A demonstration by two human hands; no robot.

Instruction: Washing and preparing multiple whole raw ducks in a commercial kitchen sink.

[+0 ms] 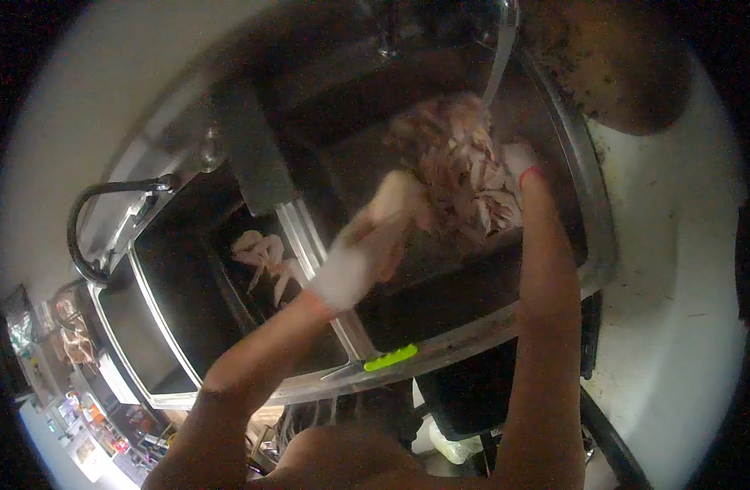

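My left hand [349,269], in a whitish glove and blurred, grips a pale piece of raw meat [394,199], apparently poultry, above the large basin. A heap of raw meat pieces [466,165] lies in that dark sink basin [362,153]. At the heap's right side is my right hand [517,160], also gloved; its fingers are too blurred to read. Water runs from a faucet [507,15] onto the far side of the heap. More pale pieces [261,251] lie in the left basin. A green-handled knife [390,358] rests on the near rim.
A metal divider [301,236] separates the basins. A black curved hose or handle [75,226] stands at the left rim. A large round brown object [626,67] is at the upper right, beside a pale surface [650,245]. Below the sink is a black container [466,392].
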